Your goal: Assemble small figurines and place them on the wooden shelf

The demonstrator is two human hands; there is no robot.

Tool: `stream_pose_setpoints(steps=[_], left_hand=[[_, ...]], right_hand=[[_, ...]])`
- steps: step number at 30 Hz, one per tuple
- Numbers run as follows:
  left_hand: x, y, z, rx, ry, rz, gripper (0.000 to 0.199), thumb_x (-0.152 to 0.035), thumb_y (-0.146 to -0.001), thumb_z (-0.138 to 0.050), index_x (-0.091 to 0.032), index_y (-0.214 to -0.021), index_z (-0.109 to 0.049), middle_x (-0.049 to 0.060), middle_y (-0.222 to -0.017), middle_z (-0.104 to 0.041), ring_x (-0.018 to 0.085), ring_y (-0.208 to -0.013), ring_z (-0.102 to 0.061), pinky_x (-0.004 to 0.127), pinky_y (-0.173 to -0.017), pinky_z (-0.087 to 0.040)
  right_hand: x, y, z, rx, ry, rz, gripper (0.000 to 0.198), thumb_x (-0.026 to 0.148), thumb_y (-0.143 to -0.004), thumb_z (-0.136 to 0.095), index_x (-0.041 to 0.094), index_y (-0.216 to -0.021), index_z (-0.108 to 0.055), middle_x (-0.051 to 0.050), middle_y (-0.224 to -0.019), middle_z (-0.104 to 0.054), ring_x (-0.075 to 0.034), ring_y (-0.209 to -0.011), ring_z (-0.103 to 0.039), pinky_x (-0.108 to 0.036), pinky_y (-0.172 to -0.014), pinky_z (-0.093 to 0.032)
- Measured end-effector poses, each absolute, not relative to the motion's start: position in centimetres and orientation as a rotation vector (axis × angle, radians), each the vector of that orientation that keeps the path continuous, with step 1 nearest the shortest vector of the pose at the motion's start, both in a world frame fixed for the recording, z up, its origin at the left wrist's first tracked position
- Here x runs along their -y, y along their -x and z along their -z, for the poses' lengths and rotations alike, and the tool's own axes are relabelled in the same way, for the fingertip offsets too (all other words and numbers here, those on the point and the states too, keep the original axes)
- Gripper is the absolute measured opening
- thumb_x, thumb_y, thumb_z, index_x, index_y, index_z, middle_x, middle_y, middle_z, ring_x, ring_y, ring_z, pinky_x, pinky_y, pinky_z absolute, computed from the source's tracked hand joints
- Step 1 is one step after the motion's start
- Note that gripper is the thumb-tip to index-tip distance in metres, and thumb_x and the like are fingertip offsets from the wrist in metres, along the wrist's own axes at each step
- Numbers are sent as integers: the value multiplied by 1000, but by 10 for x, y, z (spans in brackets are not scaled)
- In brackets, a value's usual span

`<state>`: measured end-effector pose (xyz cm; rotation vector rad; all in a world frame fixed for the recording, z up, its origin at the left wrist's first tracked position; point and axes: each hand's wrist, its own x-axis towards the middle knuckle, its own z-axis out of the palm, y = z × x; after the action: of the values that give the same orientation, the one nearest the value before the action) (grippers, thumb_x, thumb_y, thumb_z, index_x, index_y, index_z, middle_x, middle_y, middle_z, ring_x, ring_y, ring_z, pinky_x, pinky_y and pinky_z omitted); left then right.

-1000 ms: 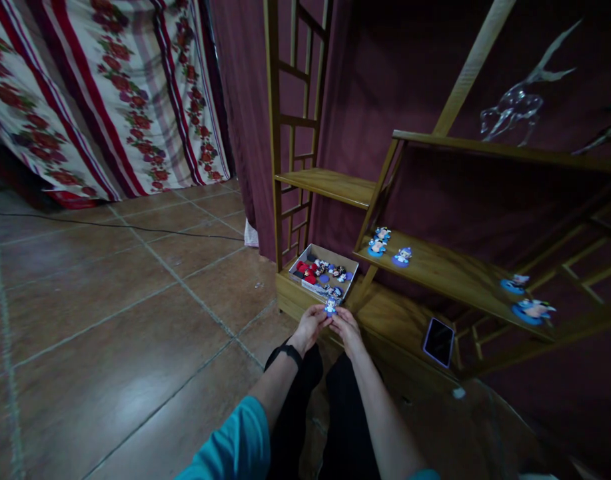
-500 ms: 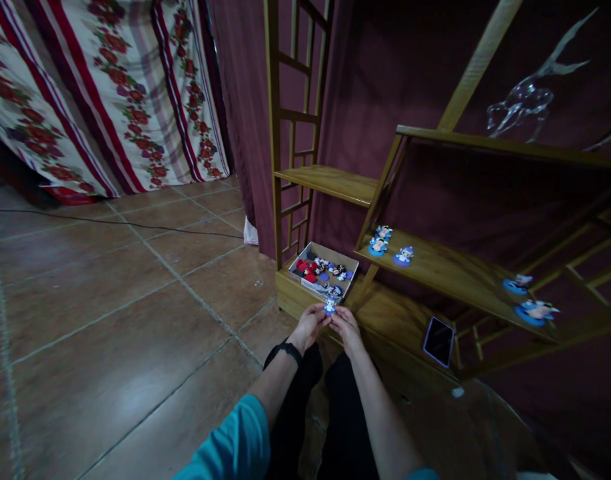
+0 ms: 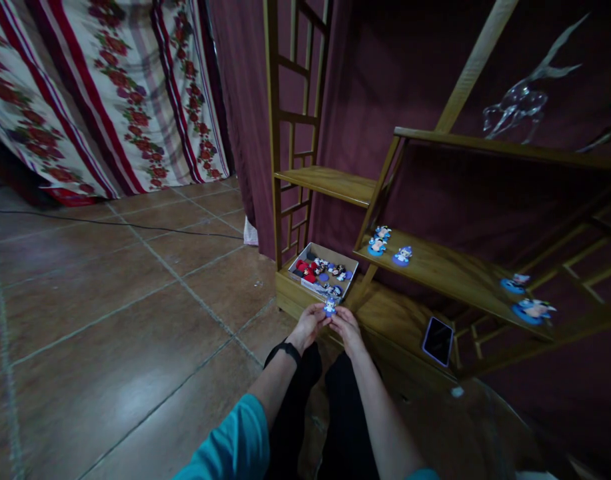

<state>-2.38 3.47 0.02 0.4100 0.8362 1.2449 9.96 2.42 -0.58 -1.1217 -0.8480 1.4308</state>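
Observation:
Between my two hands is a small white and purple figurine (image 3: 330, 305), held upright just in front of a shallow cardboard box. My left hand (image 3: 309, 325) pinches it from the left, and my right hand (image 3: 347, 327) grips it from the right with the fingertips. The box (image 3: 294, 277) sits on the low wooden ledge and holds several red, black, white and purple figurines. On the shelf to the right stand a purple-based figurine (image 3: 402, 255) and two blue-based figurines (image 3: 378, 245). Further right on that shelf are two more blue-based figurines (image 3: 532, 311).
A phone (image 3: 438, 341) with a purple edge lies on the lower ledge of the wooden shelf unit (image 3: 450, 280). A clear glass animal ornament (image 3: 518, 110) stands on the upper shelf. A black cable (image 3: 135, 221) crosses the tiled floor (image 3: 135, 320) at left, before a floral curtain (image 3: 125, 100).
The view has shifted very slightly, moving the right-hand shelf a little left. Both hands keep the figurine in nearly the same place.

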Motion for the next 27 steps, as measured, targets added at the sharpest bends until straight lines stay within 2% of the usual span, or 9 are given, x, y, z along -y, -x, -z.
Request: stream_pose_setpoints(steps=[7,15,20,27], left_hand=[[-35,24,3,-842,-435,-1243,20,0,-72,-59,-14,-87,-57,6,-77,-64,13,-68,-63,27,-69,-53],[-34,23,0,-852,-426,-1258,17,-2,-73,-59,-14,-86,-57,6,-79,-63,13,-71,-63,29,-72,-53],[-35,23,0,-864,-406,-1263,24,1,-74,-56,-14,-92,-56,5,-74,-62,12,-67,-62,30,-73,-53],[-35,25,-2,-803,-470,-1217,29,1,-68,-64,-12,-93,-60,9,-88,-66,14,-74,-64,27,-73,-52]], right_hand=[[-24,-100,7,829,1109,-1421,36,32,-58,-73,26,-90,-60,-1,-102,-63,-19,-90,-61,-30,-74,-50],[-25,-99,9,830,1136,-1414,37,35,-57,-73,26,-91,-61,-1,-106,-63,-20,-93,-61,-30,-74,-50],[-26,-101,11,830,1139,-1423,36,35,-58,-73,26,-91,-62,-2,-107,-63,-20,-94,-60,-30,-73,-50],[-26,-102,10,820,1093,-1410,36,32,-57,-74,25,-91,-63,-2,-102,-65,-19,-90,-62,-31,-73,-50]])
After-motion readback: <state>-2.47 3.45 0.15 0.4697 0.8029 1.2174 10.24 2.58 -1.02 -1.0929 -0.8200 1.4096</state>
